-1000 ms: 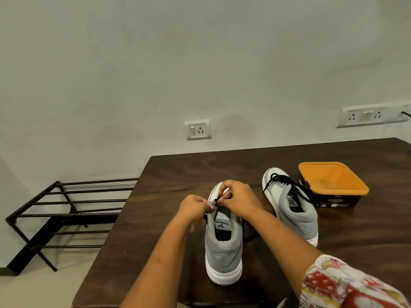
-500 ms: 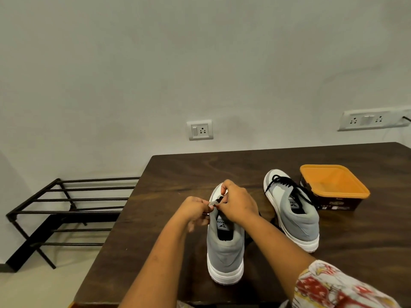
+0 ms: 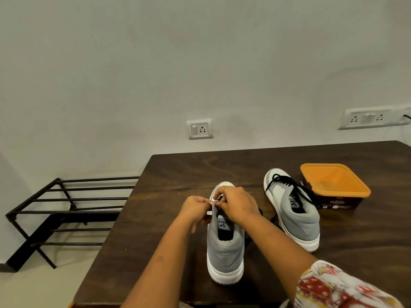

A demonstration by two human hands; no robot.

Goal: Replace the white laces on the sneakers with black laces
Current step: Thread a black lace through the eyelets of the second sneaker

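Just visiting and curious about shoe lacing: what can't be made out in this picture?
All in the head view:
Eyelets of the near sneaker: hidden behind the left hand and right hand pinching there.
Black lace: only a bit shows at the right hand; its run is behind the forearm.
Print on the orange-lidded box: too small to read.
Table: cut off by the right edge.

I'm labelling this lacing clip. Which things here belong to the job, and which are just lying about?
Job: near sneaker; black lace, pinched by the right hand; left hand, pinching the near sneaker's eyelet edge; far sneaker, already laced black.
Lying about: orange-topped box; metal rack; wall socket.
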